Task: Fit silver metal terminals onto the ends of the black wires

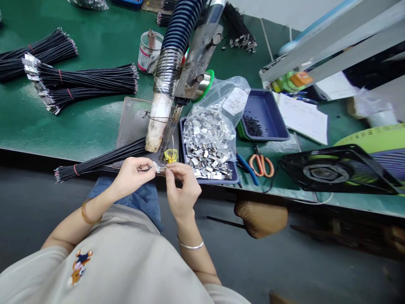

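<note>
My left hand [136, 174] is closed in a pinch on a black cable whose pale, shiny end piece [155, 167] sticks out past the fingertips. Just to its right, my right hand [182, 181] has thumb and forefinger pressed together by that end piece; what they pinch is too small to name. A bundle of black cables [110, 158] with a red tie lies left of the hands. Above them, a soldering iron [173, 122] points down beside a white-tipped hose [157, 126]. A yellow lump [171, 155] sits below the iron.
A blue tray [234, 175] with a bag of small metal clips [209, 139] stands right of the hands. Beyond are another blue tray [268, 114], orange-handled scissors [261, 164] and a black fan [335, 169]. More cable bundles [91, 80] and a jar [148, 52] are at the upper left.
</note>
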A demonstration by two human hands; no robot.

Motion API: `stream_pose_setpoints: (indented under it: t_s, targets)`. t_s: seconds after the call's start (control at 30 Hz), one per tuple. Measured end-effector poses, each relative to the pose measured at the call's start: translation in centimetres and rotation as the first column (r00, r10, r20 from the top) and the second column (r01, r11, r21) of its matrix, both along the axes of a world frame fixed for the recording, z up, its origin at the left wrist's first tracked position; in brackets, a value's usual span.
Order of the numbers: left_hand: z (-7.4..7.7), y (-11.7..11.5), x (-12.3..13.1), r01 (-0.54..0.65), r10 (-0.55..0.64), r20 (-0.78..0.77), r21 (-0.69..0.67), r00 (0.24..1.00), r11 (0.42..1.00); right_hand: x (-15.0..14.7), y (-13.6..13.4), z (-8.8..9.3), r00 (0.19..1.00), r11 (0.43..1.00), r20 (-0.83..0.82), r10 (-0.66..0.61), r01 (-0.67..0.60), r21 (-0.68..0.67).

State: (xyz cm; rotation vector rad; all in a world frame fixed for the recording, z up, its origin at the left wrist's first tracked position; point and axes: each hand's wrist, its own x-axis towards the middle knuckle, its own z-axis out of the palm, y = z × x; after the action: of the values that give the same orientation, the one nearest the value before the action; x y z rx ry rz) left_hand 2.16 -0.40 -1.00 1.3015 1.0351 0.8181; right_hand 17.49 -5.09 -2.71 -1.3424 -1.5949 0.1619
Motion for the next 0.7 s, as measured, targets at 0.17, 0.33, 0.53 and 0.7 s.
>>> stream_pose_setpoints:
  t_s: [0.17,0.33,0.53,0.7]
  targets:
    - [0.1,0.3,0.3,-0.049,0.052,0.090,-0.038,0.995,0.998,-0.2,-0.2,-0.5,0.994,0.991,0.108,0.001,-0.016,0.132]
    - [0.1,0.4,0.6,-0.109,0.112,0.067,-0.055,0.991,0.993,-0.5,0.1,-0.4,0.999,0.997,0.035,0.002,-0.004,0.071]
    - [0.4,0.4,0.7,-0.139,0.143,0.065,-0.058,0.988,0.989,-0.6,0.6,0.3,1.000,0.998,0.005,-0.007,0.006,0.057]
    - [0.8,0.4,0.7,-0.127,0.129,0.066,-0.044,0.989,0.991,-0.6,0.3,0.7,1.000,1.000,-0.024,0.015,-0.015,0.007]
